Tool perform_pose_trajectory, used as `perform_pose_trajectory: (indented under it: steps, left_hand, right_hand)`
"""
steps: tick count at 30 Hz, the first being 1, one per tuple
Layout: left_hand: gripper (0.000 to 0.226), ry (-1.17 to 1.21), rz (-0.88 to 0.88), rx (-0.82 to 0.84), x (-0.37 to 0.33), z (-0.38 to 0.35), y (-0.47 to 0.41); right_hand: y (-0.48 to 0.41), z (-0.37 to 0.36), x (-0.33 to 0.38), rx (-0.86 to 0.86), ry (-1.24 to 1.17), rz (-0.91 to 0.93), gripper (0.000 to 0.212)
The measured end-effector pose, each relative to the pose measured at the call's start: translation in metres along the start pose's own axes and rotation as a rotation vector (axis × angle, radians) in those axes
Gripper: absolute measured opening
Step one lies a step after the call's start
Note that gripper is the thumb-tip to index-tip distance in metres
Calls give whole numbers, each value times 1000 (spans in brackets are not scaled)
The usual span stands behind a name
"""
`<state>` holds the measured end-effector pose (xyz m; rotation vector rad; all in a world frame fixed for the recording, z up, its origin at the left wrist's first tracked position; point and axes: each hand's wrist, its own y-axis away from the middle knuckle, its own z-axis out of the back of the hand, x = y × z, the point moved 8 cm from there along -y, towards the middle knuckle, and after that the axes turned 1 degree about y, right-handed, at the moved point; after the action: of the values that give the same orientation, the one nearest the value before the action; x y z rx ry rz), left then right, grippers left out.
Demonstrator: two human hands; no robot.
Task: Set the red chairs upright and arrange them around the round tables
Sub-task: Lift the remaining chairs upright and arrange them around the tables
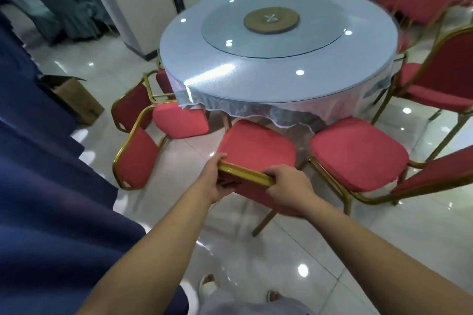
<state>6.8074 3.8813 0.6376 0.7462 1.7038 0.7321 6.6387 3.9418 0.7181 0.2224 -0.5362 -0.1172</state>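
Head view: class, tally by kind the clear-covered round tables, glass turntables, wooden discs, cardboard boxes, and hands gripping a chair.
Round table: 1
Glass turntable: 1
Wooden disc: 1
Cardboard box: 1
Hands gripping the red chair: 2, left hand and right hand
Total: 6

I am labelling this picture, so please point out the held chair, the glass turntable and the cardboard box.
held chair (256, 148): head view, on its red seat.
glass turntable (281, 43): head view, on the clear glass near its front edge.
cardboard box (79, 102): head view, on its brown side.
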Motion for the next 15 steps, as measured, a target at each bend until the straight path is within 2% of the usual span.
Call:
perform_pose_trajectory:
  steps: [4,7,12,15]
  left_hand:
    - [52,50,-10,12,-28,36,-15]
    - [55,39,-70,25,-50,77,-24]
    - [40,-245,-114,103,-82,164,-22]
    - [24,-329,-154,14,-105,227,-24]
  right_hand:
    - [-30,-13,43,19,31,33,38]
    - [-61,-32,82,73,20,41,32]
    - [-125,-67,149,227,98,38,33]
    - [-157,-83,164,299,229,-9,37]
